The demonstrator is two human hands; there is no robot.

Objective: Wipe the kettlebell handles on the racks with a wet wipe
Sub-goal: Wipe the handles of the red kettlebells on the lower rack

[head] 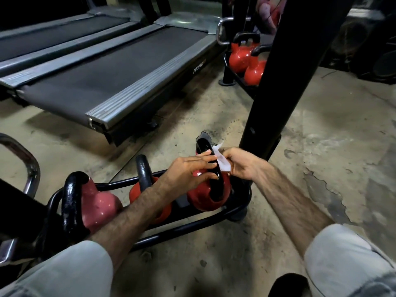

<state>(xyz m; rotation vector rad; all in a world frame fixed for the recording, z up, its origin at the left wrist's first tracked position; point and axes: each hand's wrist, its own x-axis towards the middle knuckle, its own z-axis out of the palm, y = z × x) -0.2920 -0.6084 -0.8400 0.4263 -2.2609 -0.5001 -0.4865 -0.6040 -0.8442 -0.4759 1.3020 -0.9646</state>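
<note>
A: On the low black rack point(188, 227), head view, which kettlebell was handled?

B: The rightmost red kettlebell point(206, 195). The left hand point(188, 171) lay with straight fingers across its black handle point(209, 161).

A: And the wipe?

B: The right hand point(241, 163) pinched the white wet wipe point(221, 160), pressed against that handle. Two more kettlebells sat left of it.

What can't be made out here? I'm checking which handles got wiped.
Head view only:
- Middle kettlebell: body hidden by the left hand's forearm.
- Far kettlebells: partly hidden behind the black post.
- Wet wipe: partly hidden in the right hand.
- Handle wetness: unreadable.
</note>
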